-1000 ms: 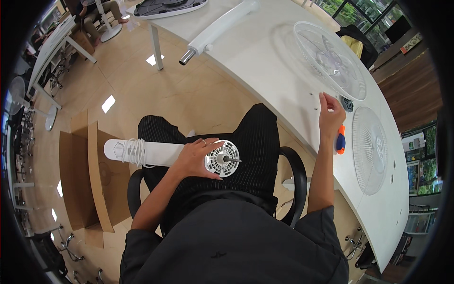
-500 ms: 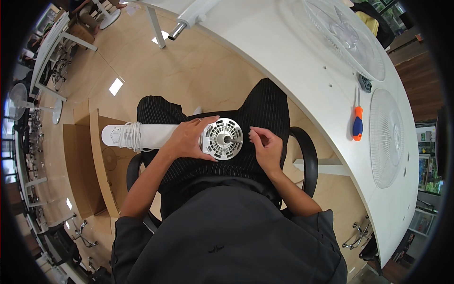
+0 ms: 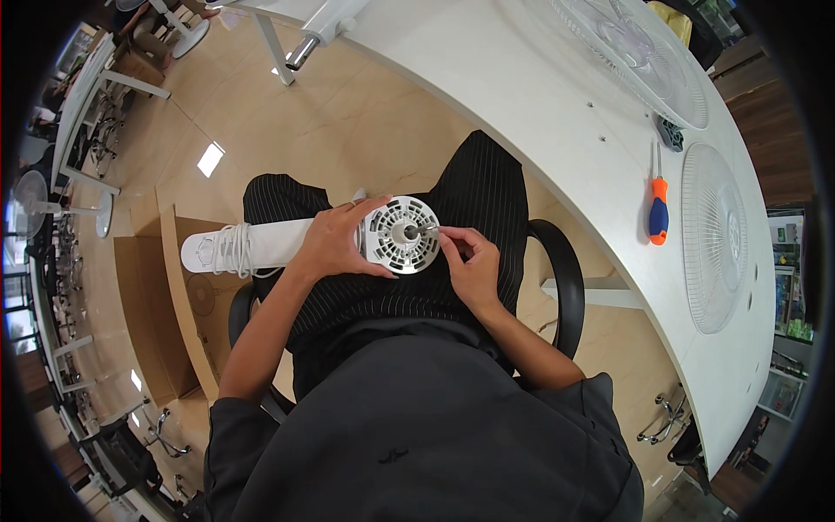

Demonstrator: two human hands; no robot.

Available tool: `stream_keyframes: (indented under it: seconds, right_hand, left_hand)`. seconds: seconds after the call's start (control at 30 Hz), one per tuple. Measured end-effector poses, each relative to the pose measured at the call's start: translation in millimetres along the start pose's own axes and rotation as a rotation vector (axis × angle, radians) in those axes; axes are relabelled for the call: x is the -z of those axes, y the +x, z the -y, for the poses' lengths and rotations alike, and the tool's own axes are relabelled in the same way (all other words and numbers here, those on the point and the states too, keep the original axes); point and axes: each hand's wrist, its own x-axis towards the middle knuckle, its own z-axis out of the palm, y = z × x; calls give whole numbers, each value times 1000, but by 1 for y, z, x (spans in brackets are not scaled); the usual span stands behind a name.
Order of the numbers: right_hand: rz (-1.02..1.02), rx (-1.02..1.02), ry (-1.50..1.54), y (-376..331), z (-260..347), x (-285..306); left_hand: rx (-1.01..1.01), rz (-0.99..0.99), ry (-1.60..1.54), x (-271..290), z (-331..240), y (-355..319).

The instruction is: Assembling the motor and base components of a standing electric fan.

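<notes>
On my lap lies a white fan body (image 3: 283,243), its column pointing left with a white cord (image 3: 237,249) wound around it. My left hand (image 3: 335,241) grips the neck behind its round slotted motor housing (image 3: 384,247), thumb and fingers spread around the rim. From the housing's centre a metal shaft (image 3: 424,230) sticks out. My right hand (image 3: 472,259) is closed in a pinch at the tip of this shaft. Whether a small part is also between those fingertips cannot be made out.
On the white table (image 3: 557,148) at right lie an orange-and-blue screwdriver (image 3: 658,209), a round fan grille (image 3: 715,239), another grille with clear blades (image 3: 639,52), a small dark part (image 3: 670,133) and small screws. A white stand tube (image 3: 326,30) overhangs its edge. An open cardboard box (image 3: 152,322) stands left.
My right hand has moved left, closing the gap to the shaft, and its fingertips now meet the shaft's end. The left hand keeps its hold. The whole view has shifted slightly.
</notes>
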Motion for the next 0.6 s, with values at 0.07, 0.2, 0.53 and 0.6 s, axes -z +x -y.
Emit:
stream_keyframes:
  seconds: [0.07, 0.2, 0.53, 0.6]
  right_hand:
    - [-26, 11, 57, -1, -3, -1]
    - [5, -6, 174, -6, -4, -1]
    - [190, 139, -54, -9, 9, -9]
    - [171, 202, -69, -8, 2, -13]
  left_hand:
    - [34, 17, -4, 0, -1, 1]
    - [39, 25, -2, 2, -4, 0]
    - [-2, -21, -7, 0, -5, -3]
    - [-7, -20, -4, -2, -3, -2]
